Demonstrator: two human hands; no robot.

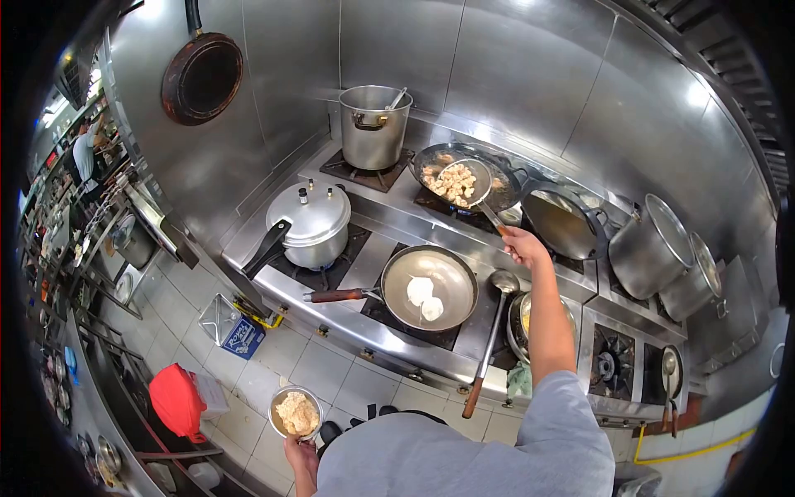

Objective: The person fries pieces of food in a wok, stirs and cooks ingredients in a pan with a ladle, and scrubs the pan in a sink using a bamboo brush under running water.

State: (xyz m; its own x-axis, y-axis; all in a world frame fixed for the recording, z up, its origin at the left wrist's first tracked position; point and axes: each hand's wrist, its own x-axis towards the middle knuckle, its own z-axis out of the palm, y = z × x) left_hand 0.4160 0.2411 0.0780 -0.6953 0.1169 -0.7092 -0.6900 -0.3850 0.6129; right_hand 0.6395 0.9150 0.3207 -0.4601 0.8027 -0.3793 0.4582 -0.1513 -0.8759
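My right hand (523,247) is closed around the wooden handle of a mesh skimmer (484,184), reaching over the rear burners. Golden fried pieces (455,184) lie in the skimmer, above a wok (420,159) of oil where more pieces show. Low down at my side, my left hand (301,454) grips a metal bowl (273,412) by its near edge. Inside that bowl is a pale, batter-like mixture (296,412). Between my hands, a frying pan (397,300) on the front burner holds two white dollops (421,290).
A pressure cooker (308,217) and a tall pot (373,141) stand left. A dark wok (565,224) and large pots (650,248) are right. One long ladle (489,344) overhangs the stove front. A red bag (175,402) and blue tin (243,336) sit lower left.
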